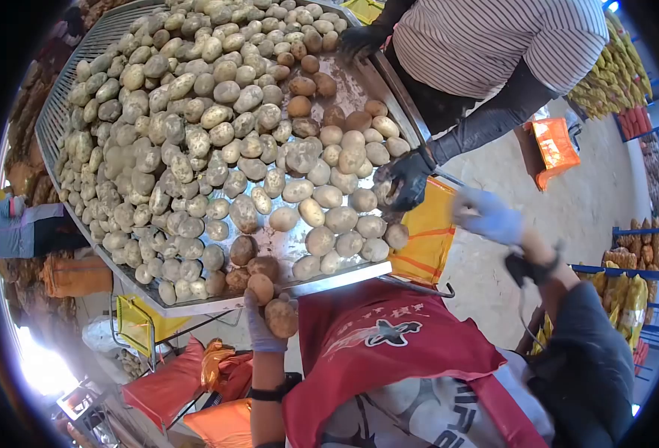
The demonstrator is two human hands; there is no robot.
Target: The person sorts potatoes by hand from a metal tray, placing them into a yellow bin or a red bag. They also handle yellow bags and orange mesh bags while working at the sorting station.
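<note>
My left hand (264, 333), in a bluish glove, is at the near edge of a metal sorting table (214, 305). Its fingers are closed around brown potatoes (281, 319), two of which show at the fingertips. Several more brown potatoes (263, 267) lie on the table just beyond. To the right, past the table's edge, my right hand (488, 215) is in a pale blue glove and smeared by motion. Its fingers are too blurred to read, and no held object can be made out. Nearest to it is a yellow bag (423, 235) hanging at the table's side.
Pale potatoes (187, 127) are heaped over the table's left and far side. Across from me, a co-worker's black-gloved hand (406, 181) grips a potato; the other glove (363, 42) rests near the rim. Orange bags (221, 423) lie below left. Filled sacks (628, 306) stand at right.
</note>
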